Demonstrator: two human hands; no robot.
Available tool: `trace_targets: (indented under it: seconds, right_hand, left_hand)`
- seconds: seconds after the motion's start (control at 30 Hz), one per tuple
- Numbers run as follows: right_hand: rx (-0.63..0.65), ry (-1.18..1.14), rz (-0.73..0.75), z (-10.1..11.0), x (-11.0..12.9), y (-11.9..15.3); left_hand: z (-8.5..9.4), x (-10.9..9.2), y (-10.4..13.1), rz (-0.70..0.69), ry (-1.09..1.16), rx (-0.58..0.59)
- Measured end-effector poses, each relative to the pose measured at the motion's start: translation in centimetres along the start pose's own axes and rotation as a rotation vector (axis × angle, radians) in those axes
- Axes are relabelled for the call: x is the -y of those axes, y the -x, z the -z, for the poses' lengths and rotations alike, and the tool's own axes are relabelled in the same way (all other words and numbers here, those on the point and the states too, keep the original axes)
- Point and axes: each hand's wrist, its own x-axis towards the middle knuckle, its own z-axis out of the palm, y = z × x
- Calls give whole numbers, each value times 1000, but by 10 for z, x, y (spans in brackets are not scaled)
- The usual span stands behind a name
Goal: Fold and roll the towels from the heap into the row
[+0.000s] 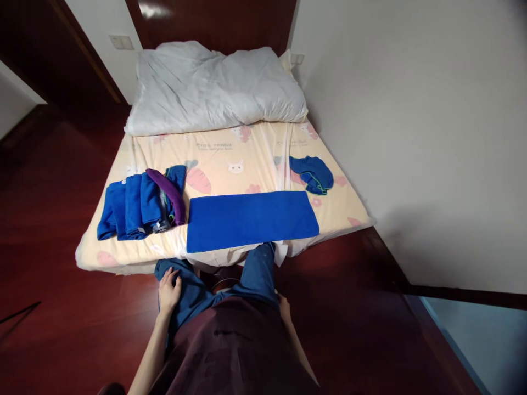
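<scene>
My left hand (169, 289) rests on my thigh with its fingers stretched out and nothing in it. Beside my other thigh is my right hand (284, 305), its fingers mostly hidden by the leg. In front of my knees a blue towel (252, 221) lies flat along the near edge of the bed. Left of it sits a row of rolled or folded blue towels (134, 206), with a purple one (168, 193) lying slantwise on top. A crumpled blue cloth with green edging (313, 174) lies at the right. Both hands are apart from all the cloths.
The bed (224, 156) has a pale sheet printed with rabbits and carrots. A bulky white quilt (218, 90) lies across its far end, before a dark wooden headboard (214, 22). A white wall (411, 137) stands at the right. Dark red flooring (53, 230) surrounds the bed.
</scene>
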Motion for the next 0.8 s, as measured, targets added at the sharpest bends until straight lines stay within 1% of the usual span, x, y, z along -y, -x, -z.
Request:
trace_targets:
  seconds: [0.03, 0.1, 0.17, 0.2, 0.23, 0.3, 0.33, 0.4, 0.5, 0.6, 0.7, 0.8]
  right_hand:
    - [-2, -24, 11, 2, 7, -9]
    - [-17, -60, 37, 4, 28, -31]
    - [-68, -157, 41, 1, 57, -55]
    - [-83, -253, 34, -2, 73, -66]
    - [-83, -377, 17, -7, 90, -75]
    - [-22, -625, -36, -21, 120, -90]
    - [19, -718, -68, -31, 132, -95]
    - [89, -819, -119, -51, 149, -100]
    - [133, -857, -141, -81, 154, -97]
    - [133, -892, -110, -99, 147, -91]
    - [119, -933, -89, -102, 139, -91]
    - [68, -1052, -127, -98, 136, -95]
  left_hand:
    - [0, -1, -4, -18, -11, 7]
    - [-2, 0, -10, -52, -26, 12]
    - [-5, 3, -11, -66, -30, 6]
    - [-6, 4, -10, -67, -28, 4]
    - [-8, 5, -9, -63, -24, 3]
    - [-8, 6, -6, -50, -13, 2]
    - [-8, 6, -5, -47, -5, 3]
    - [-5, 4, -3, -42, 11, 7]
    - [-1, 0, -2, -37, 35, 10]
    - [2, -4, -2, -32, 39, 1]
    - [1, -4, -2, -37, 21, -4]
    - [-2, -2, -3, -47, -2, -6]
